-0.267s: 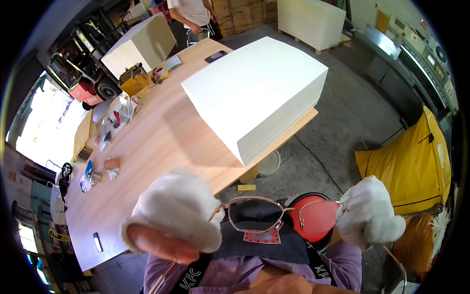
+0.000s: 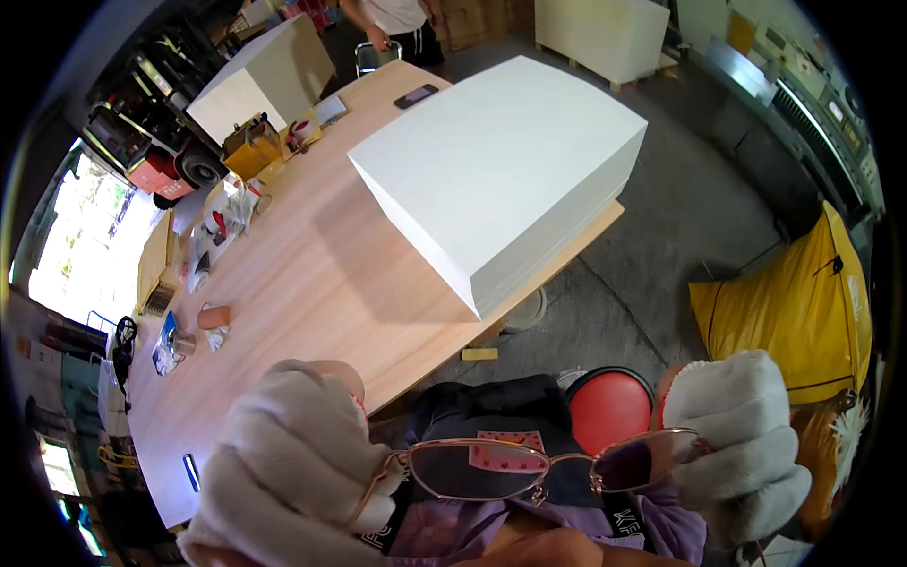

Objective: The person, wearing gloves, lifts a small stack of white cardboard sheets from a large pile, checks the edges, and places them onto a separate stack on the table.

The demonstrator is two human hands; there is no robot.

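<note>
A pair of thin-rimmed metal glasses [image 2: 477,477] with slightly tinted lenses is held up close in front of my chest. My left hand [image 2: 288,463], in a white knit glove, is closed at the left end of the frame. At the other end, my right hand [image 2: 727,425], gloved the same way, has its fingers curled around the hinge area. The temple arms are mostly hidden by the hands. Beyond them, a tall stack of large white sheets [image 2: 501,151] rests on the light wooden table [image 2: 302,283].
On the table lie phones [image 2: 416,96], a brown tape roll [image 2: 214,317] and a yellow box [image 2: 251,151]. A round red-topped stool [image 2: 610,411] stands by me, a yellow sack [image 2: 794,312] at right. At the back are a person [image 2: 392,24] and a forklift [image 2: 156,165].
The glasses have come lower in the picture and nearer to me, held by both hands. My left hand has turned, so the backs of its curled fingers show. The sheet stack stays put.
</note>
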